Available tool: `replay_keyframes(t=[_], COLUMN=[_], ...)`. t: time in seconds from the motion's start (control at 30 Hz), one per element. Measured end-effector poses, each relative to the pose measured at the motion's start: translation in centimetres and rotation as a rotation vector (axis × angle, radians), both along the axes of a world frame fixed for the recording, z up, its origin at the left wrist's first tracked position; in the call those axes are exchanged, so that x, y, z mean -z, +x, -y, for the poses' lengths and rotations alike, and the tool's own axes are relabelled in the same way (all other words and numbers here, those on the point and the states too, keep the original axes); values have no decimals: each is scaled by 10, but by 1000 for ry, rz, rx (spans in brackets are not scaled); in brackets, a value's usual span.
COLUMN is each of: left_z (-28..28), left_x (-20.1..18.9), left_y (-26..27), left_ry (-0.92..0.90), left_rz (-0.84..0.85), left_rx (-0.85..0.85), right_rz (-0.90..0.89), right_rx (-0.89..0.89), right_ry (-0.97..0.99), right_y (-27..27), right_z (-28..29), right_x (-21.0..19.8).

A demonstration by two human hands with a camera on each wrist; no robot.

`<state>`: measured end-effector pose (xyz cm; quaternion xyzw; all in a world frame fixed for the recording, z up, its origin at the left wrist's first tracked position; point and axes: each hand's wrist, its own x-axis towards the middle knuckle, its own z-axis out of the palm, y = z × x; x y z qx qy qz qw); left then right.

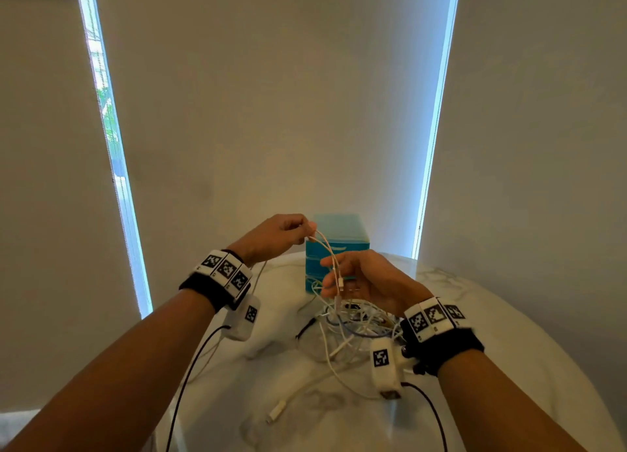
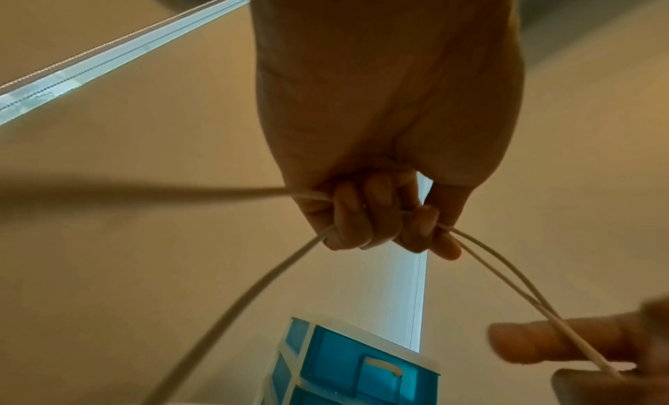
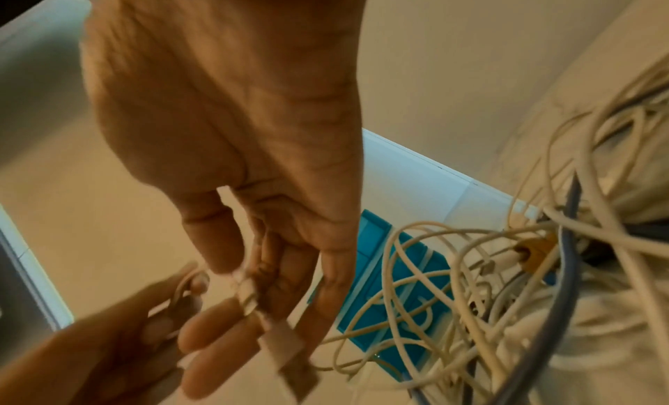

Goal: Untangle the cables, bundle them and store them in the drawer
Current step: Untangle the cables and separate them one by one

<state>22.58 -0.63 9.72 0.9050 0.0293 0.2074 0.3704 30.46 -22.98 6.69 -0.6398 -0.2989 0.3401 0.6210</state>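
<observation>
White cable (image 1: 328,253) pinched between both hands

txt: none legible | wrist bands (image 1: 225,269): b/w square code tags only, no readable chars

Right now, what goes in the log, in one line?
left hand: grips white cable | right hand: holds its plug ends | cable pile: tangled on table | blue drawer box: behind
</observation>
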Motion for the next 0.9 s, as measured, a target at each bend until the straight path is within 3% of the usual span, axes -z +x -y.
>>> replay_keyframes(t=[0.13,0.27,0.37,0.53,0.63,0.7,0.77,0.9], left_z=[12,6,3,-4,-25,-48,-76,-117], left_x=[-7,-15,-13,-5,7,19,25,2], left_y=[8,11,10,-7,-22,-30,-39,-33], left_ry=[3,-101,-120,-220,-205,-107,89,387], left_rz=[14,74,21,-288,-604,-731,-673,-247], left_rx=[30,-60,-40,55,131,95,-99,-447], right_rz=[114,195,241,153,198,231,240,289], right_rx=[-20,-101,-25,237,456,572,596,397], right_ry=[4,25,6,67,34,25,-17,-170], right_y=[-11,-6,0,18,32,41,48,40], right_z=[-11,-8,-6,-8,4,19,31,19], right_x=[-4,4,10,1,-4,-6,-4,4])
